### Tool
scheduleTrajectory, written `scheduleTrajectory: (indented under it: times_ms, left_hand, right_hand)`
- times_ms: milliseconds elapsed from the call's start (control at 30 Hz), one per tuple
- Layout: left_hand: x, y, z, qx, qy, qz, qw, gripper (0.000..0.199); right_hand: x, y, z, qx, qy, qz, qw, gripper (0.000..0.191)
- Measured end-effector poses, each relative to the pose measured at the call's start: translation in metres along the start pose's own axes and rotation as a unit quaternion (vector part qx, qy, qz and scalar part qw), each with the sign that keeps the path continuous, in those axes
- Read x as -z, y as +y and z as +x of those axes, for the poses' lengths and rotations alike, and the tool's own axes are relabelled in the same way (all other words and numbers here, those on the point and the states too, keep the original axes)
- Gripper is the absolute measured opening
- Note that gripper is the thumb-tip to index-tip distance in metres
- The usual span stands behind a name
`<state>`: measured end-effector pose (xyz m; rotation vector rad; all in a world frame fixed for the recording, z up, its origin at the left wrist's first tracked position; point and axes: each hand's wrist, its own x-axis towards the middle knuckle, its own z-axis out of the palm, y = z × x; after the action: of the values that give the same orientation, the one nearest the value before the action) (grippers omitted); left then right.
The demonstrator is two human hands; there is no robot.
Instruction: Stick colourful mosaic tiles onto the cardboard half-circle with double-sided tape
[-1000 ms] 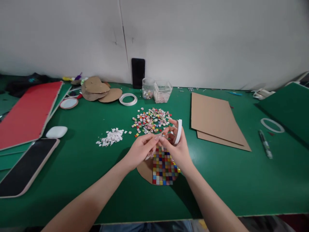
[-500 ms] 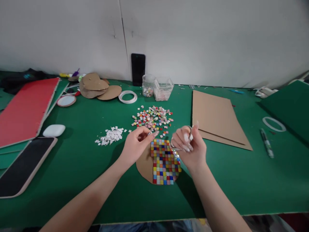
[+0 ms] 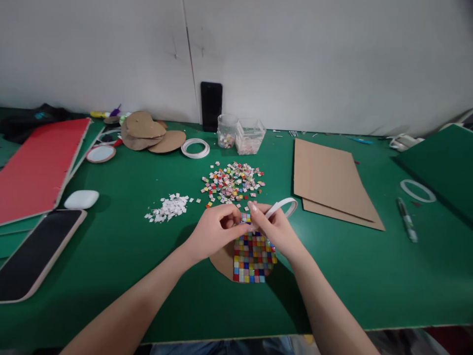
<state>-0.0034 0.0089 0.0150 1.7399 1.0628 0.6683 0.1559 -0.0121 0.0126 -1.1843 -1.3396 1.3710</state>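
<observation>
A round piece of cardboard [image 3: 221, 259] lies in front of me, its right part covered with rows of coloured mosaic tiles [image 3: 254, 256]. Above its upper edge my left hand [image 3: 216, 229] is pinched; what its fingertips hold is too small to make out. Fingertips meeting those of the left, my right hand [image 3: 275, 229] holds a white tape roll [image 3: 286, 203], which stands up from the hand. Loose coloured tiles [image 3: 232, 182] are heaped just beyond both hands. A pile of small white squares [image 3: 168, 208] lies to the left.
Two clear containers [image 3: 250, 138] and an upright phone [image 3: 212, 106] stand at the wall. Cardboard sheets [image 3: 328, 177] and a pen [image 3: 407, 220] lie right. Cardboard discs [image 3: 168, 142], a red board [image 3: 40, 167], a white case [image 3: 82, 199] and another phone [image 3: 37, 254] are left.
My hands have come together above the tiled cardboard. My right hand has turned and moved left, and the tape roll now stands out clearly from it.
</observation>
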Motion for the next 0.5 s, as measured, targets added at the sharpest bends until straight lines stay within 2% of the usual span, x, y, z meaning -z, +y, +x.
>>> scheduleTrajectory:
  times_ms: [133,233,333,400,467,500]
  left_hand:
    - [0.000,0.001,-0.001,0.025,-0.054,0.015,0.998,0.020]
    - [0.001,0.002,-0.001,0.047,-0.088,0.008,0.995,0.020]
    - [0.001,0.001,0.000,0.050,-0.065,0.025,0.996,0.026]
    - [0.002,-0.002,0.002,0.048,-0.052,0.043,0.997,0.029]
    - [0.003,-0.007,0.003,0.034,-0.026,0.075,0.996,0.029]
    - [0.004,-0.009,0.004,0.021,-0.003,0.098,0.995,0.028]
  right_hand:
    - [-0.001,0.000,-0.003,-0.025,-0.134,-0.046,0.990,0.038]
    - [-0.002,0.000,-0.004,-0.031,-0.157,-0.046,0.986,0.040]
    - [-0.002,0.004,0.000,-0.031,-0.095,-0.048,0.994,0.042]
    - [0.000,0.008,0.004,-0.031,-0.002,-0.057,0.998,0.043]
    - [0.005,0.013,0.009,-0.027,0.104,-0.079,0.991,0.041]
    - [0.008,0.016,0.011,-0.019,0.134,-0.105,0.985,0.039]
